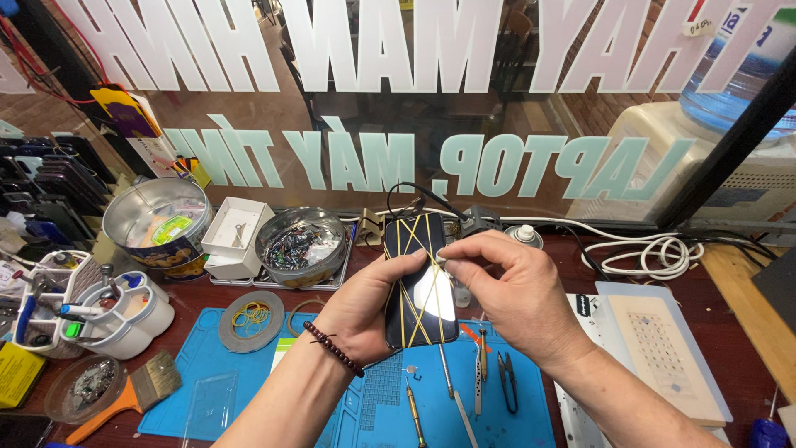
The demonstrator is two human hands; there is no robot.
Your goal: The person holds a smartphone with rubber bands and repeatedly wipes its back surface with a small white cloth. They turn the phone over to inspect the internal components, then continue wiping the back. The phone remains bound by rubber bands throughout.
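Grip status, head view: left hand [362,311] is closed around a black phone [419,282], holding it upright above the blue mat [207,373], thumb on its left edge. Right hand [514,294] pinches a yellow rubber band [431,264] at the phone's right edge between thumb and forefinger. Several such bands cross the phone's glass.

Containers on the bench [730,365]:
- Round tin [156,222], tilted, with a printed paper disc inside.
- White box [236,228], lid open, one small metal part inside.
- Steel bowl [300,245], filled with small mixed parts.
- White cup [124,319], left, holding pens and tools.
- Clear dish [83,390] with a dark round part, beside a brush [133,394].

Tape roll [251,321] lies on the mat with yellow bands at its centre. Tweezers [479,373] and screwdrivers lie on the mat below the phone.
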